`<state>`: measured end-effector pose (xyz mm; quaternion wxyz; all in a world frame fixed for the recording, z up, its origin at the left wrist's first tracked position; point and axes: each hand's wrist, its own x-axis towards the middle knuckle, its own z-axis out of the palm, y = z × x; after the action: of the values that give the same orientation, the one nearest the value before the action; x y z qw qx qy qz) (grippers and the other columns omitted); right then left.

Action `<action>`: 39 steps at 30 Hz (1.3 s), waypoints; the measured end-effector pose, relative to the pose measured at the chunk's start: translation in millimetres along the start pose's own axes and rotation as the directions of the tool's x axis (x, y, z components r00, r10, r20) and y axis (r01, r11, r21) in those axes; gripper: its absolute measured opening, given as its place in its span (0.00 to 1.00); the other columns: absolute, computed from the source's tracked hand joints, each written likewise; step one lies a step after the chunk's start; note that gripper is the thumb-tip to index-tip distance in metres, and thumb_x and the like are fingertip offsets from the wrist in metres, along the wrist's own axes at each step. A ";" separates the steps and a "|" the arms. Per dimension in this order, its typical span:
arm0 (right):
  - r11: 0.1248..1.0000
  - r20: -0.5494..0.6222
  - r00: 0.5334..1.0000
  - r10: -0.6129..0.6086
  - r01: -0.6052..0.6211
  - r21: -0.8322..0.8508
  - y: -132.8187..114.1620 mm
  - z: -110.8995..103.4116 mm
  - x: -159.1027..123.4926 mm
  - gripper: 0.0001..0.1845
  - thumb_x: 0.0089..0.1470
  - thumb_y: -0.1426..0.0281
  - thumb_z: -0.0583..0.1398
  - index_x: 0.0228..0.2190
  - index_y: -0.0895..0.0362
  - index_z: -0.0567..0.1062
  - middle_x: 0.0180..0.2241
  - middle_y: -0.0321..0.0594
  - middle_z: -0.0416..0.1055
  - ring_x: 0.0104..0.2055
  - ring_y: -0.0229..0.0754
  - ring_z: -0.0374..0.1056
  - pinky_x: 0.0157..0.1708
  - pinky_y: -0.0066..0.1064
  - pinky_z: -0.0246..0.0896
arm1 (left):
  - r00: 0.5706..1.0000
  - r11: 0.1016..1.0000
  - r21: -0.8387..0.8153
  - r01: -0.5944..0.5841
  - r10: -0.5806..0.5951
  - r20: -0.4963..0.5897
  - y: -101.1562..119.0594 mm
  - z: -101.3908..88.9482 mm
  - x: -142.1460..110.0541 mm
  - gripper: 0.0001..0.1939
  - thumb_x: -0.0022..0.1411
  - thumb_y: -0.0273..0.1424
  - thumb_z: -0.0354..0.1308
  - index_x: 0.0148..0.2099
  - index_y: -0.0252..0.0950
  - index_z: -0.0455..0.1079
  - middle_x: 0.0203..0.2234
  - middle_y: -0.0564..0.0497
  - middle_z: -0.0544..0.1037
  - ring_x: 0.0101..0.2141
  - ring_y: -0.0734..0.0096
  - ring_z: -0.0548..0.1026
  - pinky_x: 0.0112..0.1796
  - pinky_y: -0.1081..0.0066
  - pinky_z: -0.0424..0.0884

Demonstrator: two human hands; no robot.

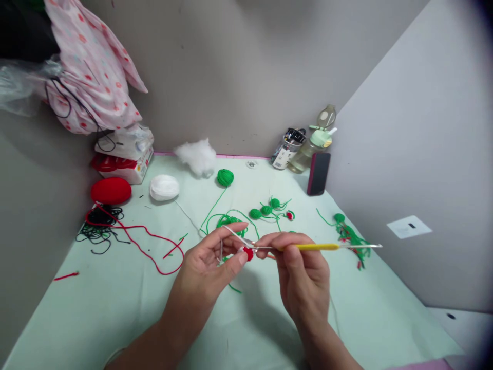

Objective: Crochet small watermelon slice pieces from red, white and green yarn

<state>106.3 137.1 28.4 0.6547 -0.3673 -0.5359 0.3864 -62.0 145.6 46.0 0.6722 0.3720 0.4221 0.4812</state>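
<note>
Head view: a small, rounded piece of red-and-white crocheted yarn point(248, 253) is sitting between the two hands above the surface point(269, 334), right at the left thumb tip. A slim crochet hook with a yellow handle and metal ends point(316, 247) is reaching it from the right, its long axis running nearly level from side to side and its left end meeting the piece. The left hand point(208, 264) is lying nearer, pinching the piece with its thumb and fingers, while a thin white yarn strand point(233, 234) is passing over its raised index finger. The right hand point(304, 275) is gripping the hook by its handle; its fingertips are hovering close beside the piece, but whether they are touching it is not showing clearly. Beyond the hands, a loose tangle of bright green yarn point(227, 221) is lying on the surface, and small green crocheted balls point(266, 209) are resting to its right. Farther back, an oval white yarn ball point(164, 187) is trailing a strand toward the left hand.
</note>
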 end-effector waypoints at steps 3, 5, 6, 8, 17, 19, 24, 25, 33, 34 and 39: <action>0.997 0.022 0.999 0.044 -0.046 0.064 0.9 -2.2 1.5 0.11 0.73 0.65 0.59 0.40 0.52 0.82 0.37 0.40 0.84 0.35 0.40 0.80 0.39 0.34 0.79 | 0.999 0.999 -0.037 0.028 -0.027 0.035 -0.4 -2.2 0.7 0.15 0.63 0.35 0.71 0.53 0.46 0.83 0.36 0.52 0.80 0.41 0.65 0.76 0.48 0.65 0.73; 0.996 0.043 0.998 0.050 -0.053 0.066 0.7 -3.1 1.8 0.11 0.73 0.66 0.59 0.40 0.52 0.82 0.37 0.39 0.84 0.36 0.39 0.80 0.40 0.33 0.79 | 0.998 0.997 -0.058 0.042 -0.040 0.041 -0.8 -3.5 1.2 0.15 0.63 0.35 0.71 0.53 0.46 0.83 0.35 0.53 0.79 0.41 0.65 0.76 0.48 0.65 0.73; 0.997 0.048 0.998 0.047 -0.049 0.054 0.4 -3.4 1.7 0.11 0.73 0.66 0.59 0.41 0.52 0.82 0.37 0.39 0.84 0.36 0.39 0.80 0.41 0.32 0.79 | 0.998 0.997 -0.057 0.045 -0.043 0.035 -1.1 -4.1 1.4 0.15 0.63 0.36 0.71 0.52 0.46 0.83 0.35 0.53 0.79 0.41 0.65 0.76 0.49 0.65 0.73; 1.000 0.049 0.999 0.017 -0.017 0.008 -0.9 -3.4 1.1 0.11 0.73 0.67 0.59 0.41 0.51 0.82 0.38 0.39 0.83 0.37 0.40 0.79 0.40 0.34 0.79 | 0.999 0.999 -0.032 0.035 -0.035 0.017 -2.4 -5.1 1.7 0.14 0.63 0.36 0.72 0.52 0.46 0.84 0.35 0.53 0.79 0.41 0.65 0.77 0.50 0.64 0.72; 0.888 0.202 0.934 -0.293 0.345 -0.303 -9.5 -1.8 -3.4 0.14 0.72 0.74 0.57 0.48 0.51 0.82 0.39 0.43 0.85 0.43 0.47 0.81 0.41 0.40 0.79 | 0.995 0.994 0.090 -0.060 0.067 -0.076 -5.5 -2.7 3.9 0.10 0.59 0.35 0.75 0.44 0.44 0.85 0.30 0.54 0.81 0.44 0.61 0.78 0.55 0.63 0.71; 0.860 0.221 0.918 -0.330 0.389 -0.330 -10.3 -1.5 -4.2 0.14 0.72 0.74 0.57 0.47 0.52 0.82 0.37 0.43 0.85 0.43 0.48 0.82 0.40 0.41 0.80 | 0.997 0.997 0.066 -0.040 0.044 -0.068 -4.2 -2.1 4.2 0.11 0.59 0.36 0.75 0.45 0.45 0.85 0.30 0.54 0.81 0.42 0.63 0.79 0.52 0.64 0.72; 0.889 0.152 0.938 -0.310 0.343 -0.305 -8.4 -0.3 -5.9 0.13 0.73 0.71 0.57 0.48 0.50 0.82 0.38 0.44 0.85 0.41 0.48 0.82 0.37 0.41 0.79 | 0.999 0.999 0.040 -0.034 0.035 -0.018 -3.7 -4.9 4.0 0.13 0.62 0.35 0.73 0.49 0.45 0.84 0.32 0.54 0.81 0.39 0.67 0.79 0.48 0.68 0.74; 0.901 0.137 0.946 -0.295 0.323 -0.289 -7.3 -0.2 -6.1 0.13 0.73 0.71 0.58 0.48 0.50 0.82 0.39 0.44 0.85 0.42 0.48 0.82 0.37 0.41 0.79 | 0.999 0.999 0.038 -0.036 0.037 -0.010 -3.8 -5.5 3.9 0.13 0.62 0.35 0.73 0.50 0.46 0.84 0.33 0.54 0.81 0.39 0.67 0.79 0.48 0.68 0.74; 0.911 0.127 0.949 -0.288 0.312 -0.269 -4.8 2.0 -7.0 0.13 0.72 0.73 0.58 0.48 0.51 0.83 0.40 0.42 0.85 0.44 0.46 0.82 0.41 0.39 0.80 | 0.999 0.999 0.040 -0.028 0.029 -0.034 -0.8 -1.9 4.5 0.13 0.60 0.33 0.73 0.49 0.44 0.84 0.32 0.53 0.80 0.39 0.65 0.79 0.47 0.66 0.76; 0.896 0.143 0.941 -0.307 0.336 -0.289 -5.7 2.0 -7.0 0.13 0.72 0.73 0.58 0.48 0.51 0.83 0.39 0.43 0.85 0.43 0.46 0.82 0.42 0.39 0.80 | 0.998 0.998 0.055 -0.033 0.036 -0.046 -0.5 -1.3 4.5 0.13 0.60 0.33 0.73 0.48 0.44 0.84 0.32 0.54 0.80 0.39 0.65 0.79 0.47 0.66 0.76; 0.805 0.282 0.896 -0.342 0.434 -0.404 -9.7 -0.6 -7.7 0.14 0.71 0.75 0.57 0.48 0.52 0.82 0.40 0.45 0.85 0.44 0.48 0.84 0.43 0.42 0.82 | 0.992 0.992 0.100 -0.075 0.085 -0.094 -3.5 -1.8 3.6 0.11 0.58 0.33 0.74 0.45 0.44 0.85 0.30 0.54 0.80 0.40 0.65 0.79 0.50 0.66 0.74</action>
<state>107.1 126.0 33.8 0.5590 -0.3529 -0.7370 0.1408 -61.9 148.4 41.4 0.6122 0.3966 0.4618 0.5046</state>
